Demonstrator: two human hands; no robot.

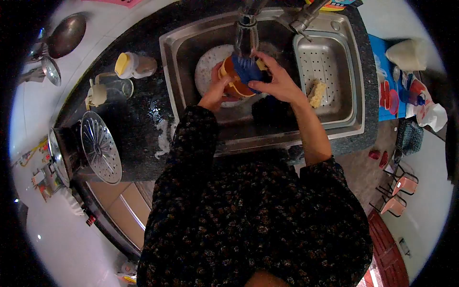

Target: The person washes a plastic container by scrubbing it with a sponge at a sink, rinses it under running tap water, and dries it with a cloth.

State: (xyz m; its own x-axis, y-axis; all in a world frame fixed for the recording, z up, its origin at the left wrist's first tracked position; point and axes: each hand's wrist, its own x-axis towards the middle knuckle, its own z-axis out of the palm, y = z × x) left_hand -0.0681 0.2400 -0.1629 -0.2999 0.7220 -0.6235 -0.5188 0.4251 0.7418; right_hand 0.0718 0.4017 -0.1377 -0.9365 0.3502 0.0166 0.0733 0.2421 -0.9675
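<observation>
Left hand (216, 94) is found gripping the side of an orange container (234, 87), and right hand (277, 85) grasps the blue piece (245, 69) against it, the container being between both hands under the faucet (246, 37). Open basin lies on the near side of the hands inside the sink (166, 62) rim; a perforated basket (330, 71) stands right of the right hand, bare counter (141, 103) left of the left. Markings on the colourful packet (332, 5), beyond and right of the hands, are illegible.
</observation>
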